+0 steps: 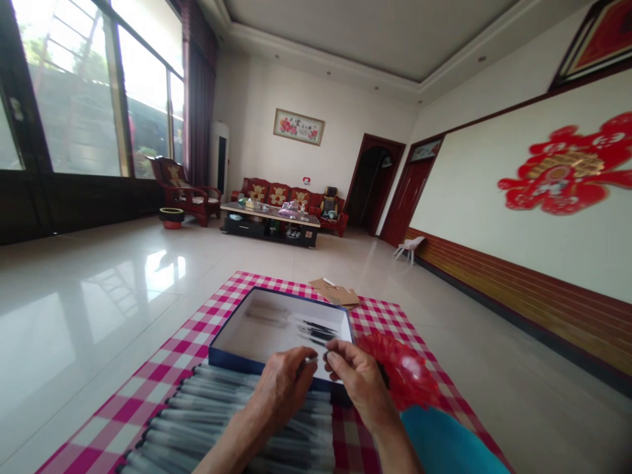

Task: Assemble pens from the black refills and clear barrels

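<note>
My left hand (pixel 284 385) and right hand (pixel 358 378) meet over the near wall of a shallow blue cardboard box with a white floor (pixel 232 360). Each hand's fingertips are pinched on one end of a slim dark stick (pixel 315 360), likely a pen. Gripping both ends seems to steady so thin a piece. Its long axis runs left to right, the right end slightly higher; I cannot tell which end is the tip. Similar dark pens (pixel 318 329) lie inside the box, toward its right side. Nearer me, a row of grey sleeved sticks (pixel 207 411) lies side by side on the red-and-white checked cloth (pixel 162 365). A glossy red plastic ornament (pixel 402 375) sits just right of my right hand.
</note>
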A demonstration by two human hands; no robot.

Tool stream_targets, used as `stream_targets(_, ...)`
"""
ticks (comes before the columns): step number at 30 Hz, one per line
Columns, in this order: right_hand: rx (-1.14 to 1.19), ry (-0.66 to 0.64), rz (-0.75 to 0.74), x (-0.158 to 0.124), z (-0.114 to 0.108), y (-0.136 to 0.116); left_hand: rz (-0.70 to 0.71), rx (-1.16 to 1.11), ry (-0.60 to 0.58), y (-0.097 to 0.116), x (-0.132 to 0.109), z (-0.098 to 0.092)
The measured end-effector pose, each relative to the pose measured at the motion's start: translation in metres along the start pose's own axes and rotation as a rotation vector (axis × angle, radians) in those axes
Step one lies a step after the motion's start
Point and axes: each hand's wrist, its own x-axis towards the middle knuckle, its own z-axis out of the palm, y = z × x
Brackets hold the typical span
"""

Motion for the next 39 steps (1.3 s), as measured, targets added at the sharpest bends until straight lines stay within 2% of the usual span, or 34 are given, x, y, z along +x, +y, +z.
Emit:
stream_targets(14, -0.036, -0.053, 0.006, -0.004, 0.007, 0.002, 0.025, -0.011, -0.035, -0.001, -0.001, 0.001)
stream_targets(24, -0.098, -0.033, -0.045, -0.005, 0.012, 0.0, 0.063, 0.057, -0.035, -0.008, 0.001, 0.001)
stream_targets(35, -0.147, -0.11, -0.022, -0.003, 0.001, 0.009, 0.142, 0.164, -0.097, -0.009, 0.0, -0.002)
stream_targets(39, -0.228, -0.139, -0.06, -0.004, -0.002, 0.007, 0.162, 0.164, -0.116, -0.007, -0.001, -0.003)
